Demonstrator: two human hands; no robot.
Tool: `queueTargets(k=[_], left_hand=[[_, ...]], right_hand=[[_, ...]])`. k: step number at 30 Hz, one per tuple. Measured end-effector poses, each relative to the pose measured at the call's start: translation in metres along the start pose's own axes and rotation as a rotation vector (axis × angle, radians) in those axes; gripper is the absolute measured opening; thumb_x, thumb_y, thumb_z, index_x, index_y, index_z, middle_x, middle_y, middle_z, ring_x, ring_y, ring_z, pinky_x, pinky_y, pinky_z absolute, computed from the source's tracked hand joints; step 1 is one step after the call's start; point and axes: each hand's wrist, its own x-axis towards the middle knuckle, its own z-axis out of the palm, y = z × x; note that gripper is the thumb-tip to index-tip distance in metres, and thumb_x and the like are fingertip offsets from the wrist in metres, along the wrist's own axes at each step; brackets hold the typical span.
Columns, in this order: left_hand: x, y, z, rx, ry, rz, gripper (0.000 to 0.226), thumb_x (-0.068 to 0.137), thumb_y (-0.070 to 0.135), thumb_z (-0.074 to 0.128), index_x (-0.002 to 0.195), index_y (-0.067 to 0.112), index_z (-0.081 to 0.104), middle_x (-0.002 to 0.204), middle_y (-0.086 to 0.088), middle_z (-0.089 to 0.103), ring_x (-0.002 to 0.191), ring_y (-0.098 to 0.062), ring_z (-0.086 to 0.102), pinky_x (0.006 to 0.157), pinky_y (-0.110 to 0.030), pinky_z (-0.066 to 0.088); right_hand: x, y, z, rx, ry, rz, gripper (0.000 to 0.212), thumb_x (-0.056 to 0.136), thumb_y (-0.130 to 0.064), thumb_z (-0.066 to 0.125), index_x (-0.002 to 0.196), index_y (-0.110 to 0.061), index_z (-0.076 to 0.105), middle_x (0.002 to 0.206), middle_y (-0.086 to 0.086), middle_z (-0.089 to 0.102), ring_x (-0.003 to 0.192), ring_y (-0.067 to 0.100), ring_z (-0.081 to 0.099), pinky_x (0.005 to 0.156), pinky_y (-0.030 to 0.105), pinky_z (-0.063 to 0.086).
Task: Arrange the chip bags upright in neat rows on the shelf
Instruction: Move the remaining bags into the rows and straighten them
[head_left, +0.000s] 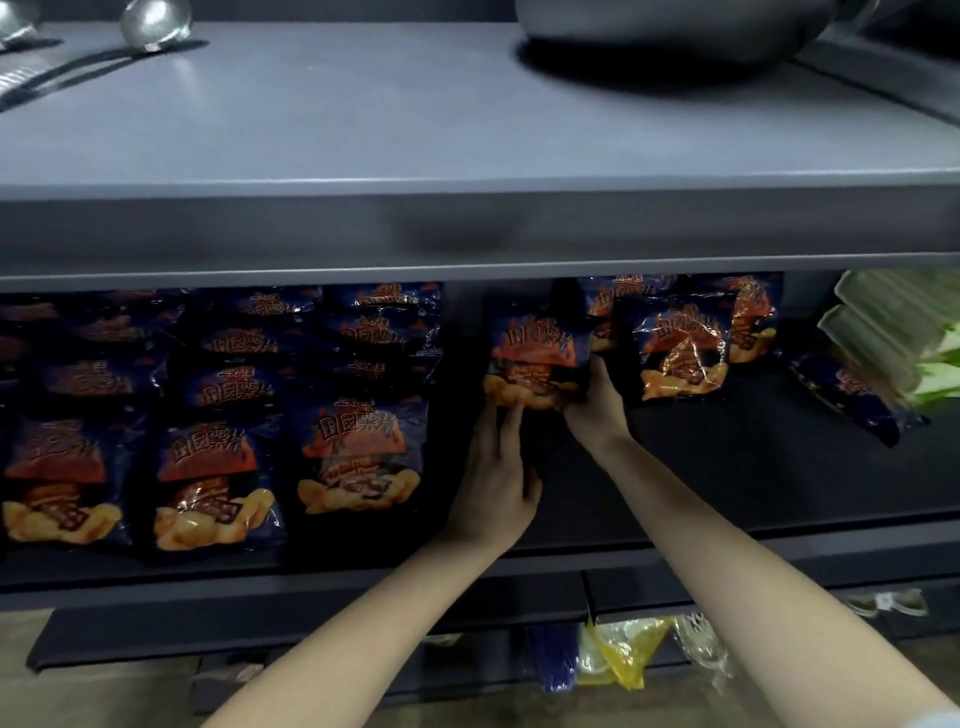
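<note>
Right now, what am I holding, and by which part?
One chip bag: the right hand grips its lower right edge, while the left hand touches its lower left corner.

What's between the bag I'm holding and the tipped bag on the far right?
Head view: right of the held bag, one standing bag, then bare shelf.

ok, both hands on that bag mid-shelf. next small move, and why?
Probably set the dark blue foil chip bag down upright, just right of the neat rows of matching bags: the right hand grips it, and the left hand touches its bottom.
</note>
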Motion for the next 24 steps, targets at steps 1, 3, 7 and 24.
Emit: queueTargets(k=[1, 3, 7, 24], left_hand=[[-0.003, -0.002, 0.005, 0.066, -0.034, 0.037, 0.071, 0.088, 0.019, 0.053, 0.147, 0.014, 0.015, 0.154, -0.015, 0.015, 0.142, -0.030, 0.016, 0.115, -0.039, 0.021], [-0.005, -0.006, 0.013, 0.180, -0.081, 0.070, 0.059, 0.090, 0.033, 0.040, 0.144, 0.014, 0.024, 0.151, -0.018, 0.026, 0.139, -0.037, 0.026, 0.111, -0.047, 0.029], [0.001, -0.008, 0.015, 0.225, -0.158, 0.051, 0.064, 0.088, 0.044, 0.021, 0.143, 0.014, 0.034, 0.150, -0.017, 0.030, 0.139, -0.036, 0.024, 0.114, -0.047, 0.021], [0.002, -0.011, 0.013, 0.270, -0.240, 0.061, 0.066, 0.086, 0.047, 0.015, 0.141, 0.017, 0.034, 0.149, -0.012, 0.030, 0.139, -0.033, 0.020, 0.116, -0.043, 0.016]], right_hand=[[0.006, -0.003, 0.005, -0.021, -0.016, -0.005, 0.054, 0.087, 0.001, 0.046, 0.138, -0.011, 0.034, 0.116, 0.010, 0.060, 0.104, 0.029, 0.057, 0.078, 0.032, 0.044], [0.017, -0.011, 0.014, -0.048, -0.027, -0.005, 0.038, 0.087, 0.003, 0.043, 0.125, -0.005, 0.041, 0.113, 0.016, 0.059, 0.101, 0.033, 0.057, 0.074, 0.034, 0.044], [0.036, -0.021, 0.030, -0.071, 0.029, -0.020, 0.013, 0.090, 0.001, 0.040, 0.101, -0.006, 0.042, 0.097, 0.016, 0.057, 0.089, 0.032, 0.056, 0.065, 0.030, 0.037], [0.034, -0.005, 0.053, 0.004, 0.128, -0.117, 0.065, 0.091, -0.017, 0.053, 0.149, -0.014, 0.023, 0.147, 0.011, 0.038, 0.136, 0.027, 0.034, 0.110, 0.033, 0.032]])
